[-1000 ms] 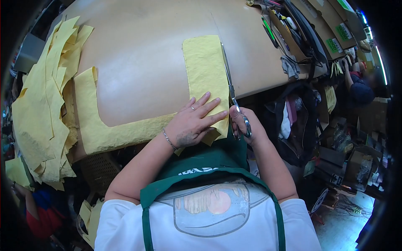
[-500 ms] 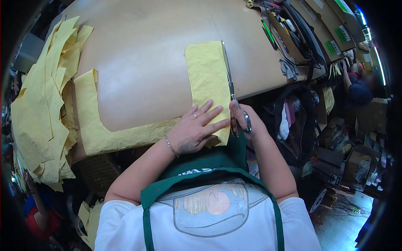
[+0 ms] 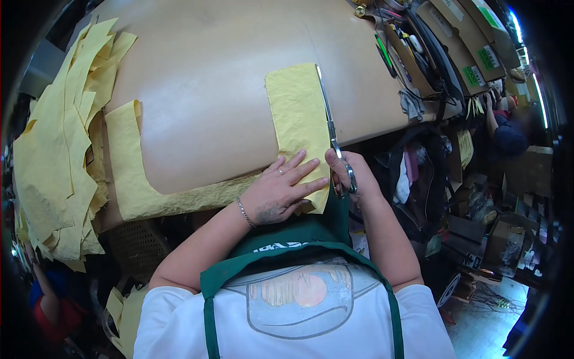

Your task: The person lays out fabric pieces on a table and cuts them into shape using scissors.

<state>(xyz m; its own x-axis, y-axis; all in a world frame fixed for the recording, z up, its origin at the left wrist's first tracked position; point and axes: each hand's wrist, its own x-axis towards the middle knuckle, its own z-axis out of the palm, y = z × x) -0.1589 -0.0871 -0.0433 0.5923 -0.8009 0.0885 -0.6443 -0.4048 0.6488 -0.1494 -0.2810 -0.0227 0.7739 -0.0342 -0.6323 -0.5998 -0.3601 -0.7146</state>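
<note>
My left hand lies flat with its fingers spread on the lower part of a yellow sheet, near the table's front edge. A ring and a bracelet show on it. In my right hand are metal scissors, gripped by the handles. Their long blades point away from me along the sheet's right edge and look closed or nearly so. An L-shaped yellow piece lies to the left, its lower strip reaching my left hand.
A pile of yellow sheets covers the left end of the table. A pen case, a grey cloth and cardboard boxes are at right. Other people are at both sides.
The yellow sheet has slid slightly toward me, together with my left hand. The scissors stay along its right edge, slightly nearer to me. The person at the left has moved an arm.
</note>
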